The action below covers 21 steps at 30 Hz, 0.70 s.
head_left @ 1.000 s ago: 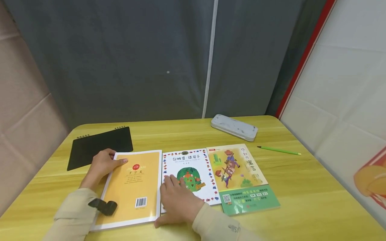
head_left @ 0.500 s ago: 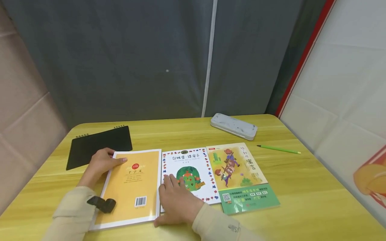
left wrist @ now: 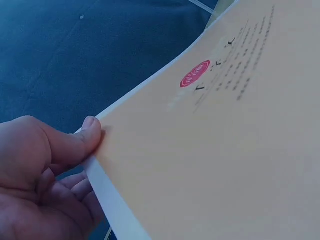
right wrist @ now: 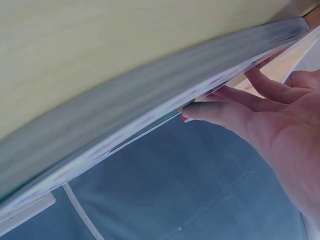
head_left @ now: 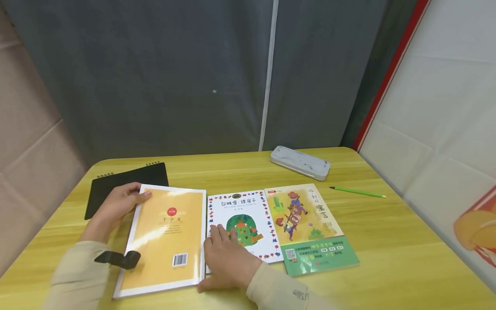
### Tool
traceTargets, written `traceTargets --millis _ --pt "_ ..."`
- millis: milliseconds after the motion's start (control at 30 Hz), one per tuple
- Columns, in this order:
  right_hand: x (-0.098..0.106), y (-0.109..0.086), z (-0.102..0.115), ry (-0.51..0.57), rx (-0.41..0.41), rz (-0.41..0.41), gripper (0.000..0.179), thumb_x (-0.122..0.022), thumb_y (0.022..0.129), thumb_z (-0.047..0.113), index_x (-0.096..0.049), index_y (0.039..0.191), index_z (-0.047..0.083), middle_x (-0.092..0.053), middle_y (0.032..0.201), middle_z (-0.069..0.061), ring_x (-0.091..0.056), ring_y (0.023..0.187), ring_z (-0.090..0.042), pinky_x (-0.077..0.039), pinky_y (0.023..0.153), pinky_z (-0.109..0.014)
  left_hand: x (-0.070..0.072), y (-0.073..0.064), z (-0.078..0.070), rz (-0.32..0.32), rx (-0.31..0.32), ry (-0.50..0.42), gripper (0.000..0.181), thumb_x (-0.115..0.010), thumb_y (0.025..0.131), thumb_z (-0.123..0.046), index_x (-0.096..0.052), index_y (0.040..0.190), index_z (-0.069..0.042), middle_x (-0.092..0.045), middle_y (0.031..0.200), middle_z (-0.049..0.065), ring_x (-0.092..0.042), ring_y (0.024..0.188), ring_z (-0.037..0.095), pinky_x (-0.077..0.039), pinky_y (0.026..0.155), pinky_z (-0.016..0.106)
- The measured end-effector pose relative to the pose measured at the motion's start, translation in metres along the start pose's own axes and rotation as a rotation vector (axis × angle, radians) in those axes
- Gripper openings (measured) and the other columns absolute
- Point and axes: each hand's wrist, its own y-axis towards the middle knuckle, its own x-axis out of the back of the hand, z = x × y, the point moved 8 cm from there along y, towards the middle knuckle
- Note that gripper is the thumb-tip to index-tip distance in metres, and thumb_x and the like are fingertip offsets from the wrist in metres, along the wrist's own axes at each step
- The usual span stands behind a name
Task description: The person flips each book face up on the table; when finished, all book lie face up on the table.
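My left hand point(head_left: 116, 206) pinches the upper left corner of a yellow book point(head_left: 170, 241) with a white border and a barcode. In the left wrist view the thumb lies on the cover of the yellow book point(left wrist: 200, 165), with the other fingers underneath. That corner is raised, and the book tilts. On the white picture book point(head_left: 255, 215) with a green drawing rests my right hand point(head_left: 230, 260), fingers extended over its lower left. Its thumb points toward the yellow book's lower right corner. The right wrist view shows the right fingertips point(right wrist: 200, 111) against the cover.
Right of the white book lies a yellow-and-green storybook point(head_left: 310, 232). A black spiral notebook point(head_left: 128, 181) sits at the back left, partly covered by the yellow book. Farther back are a grey pencil case point(head_left: 300, 162) and a green pencil point(head_left: 358, 192) on the wooden table point(head_left: 407, 254).
My left hand has moved up and left, raising the yellow book's upper left corner, which now overlaps the notebook. The right hand has stayed put on the white book.
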Motion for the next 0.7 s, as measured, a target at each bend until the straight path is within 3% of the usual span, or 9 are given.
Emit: traceTargets --millis 267,433,600,700 --pt "0.002 -0.002 0.000 -0.013 0.038 0.006 0.092 -0.066 0.079 0.071 -0.052 0.138 0.002 -0.041 0.152 -0.017 -0.036 0.143 -0.030 -0.035 0.112 -0.054 0.002 -0.004 -0.003 0.022 -0.019 -0.092 0.052 -0.059 0.100 -0.028 -0.043 0.134 0.008 -0.064 0.088 -0.005 -0.064 0.075 0.009 -0.056 0.068 0.030" --pt "0.014 -0.006 -0.001 0.069 0.062 -0.056 0.085 -0.072 0.079 0.063 -0.053 0.133 0.000 -0.052 0.141 -0.011 -0.044 0.134 -0.023 -0.034 0.114 -0.043 0.002 -0.007 -0.005 -0.004 0.011 -0.128 0.054 -0.058 0.101 -0.028 -0.042 0.136 0.010 -0.063 0.084 -0.007 -0.063 0.072 0.007 -0.055 0.065 0.027" --pt "0.031 -0.010 -0.006 0.328 0.081 -0.100 0.088 -0.080 0.075 0.055 -0.050 0.137 -0.001 -0.054 0.139 -0.009 -0.050 0.126 -0.015 -0.038 0.109 -0.027 0.001 -0.011 0.001 0.010 0.074 -0.183 0.056 -0.058 0.101 -0.029 -0.040 0.138 0.009 -0.065 0.082 -0.010 -0.063 0.072 0.006 -0.055 0.064 0.025" --pt "0.037 -0.014 -0.009 0.550 0.089 -0.120 0.087 -0.083 0.074 0.049 -0.047 0.138 0.002 -0.054 0.135 -0.005 -0.052 0.115 -0.009 -0.042 0.103 -0.022 -0.003 -0.012 0.006 0.041 0.099 -0.267 0.045 -0.061 0.100 -0.027 -0.049 0.129 0.005 -0.067 0.080 -0.010 -0.062 0.069 0.005 -0.052 0.059 0.022"
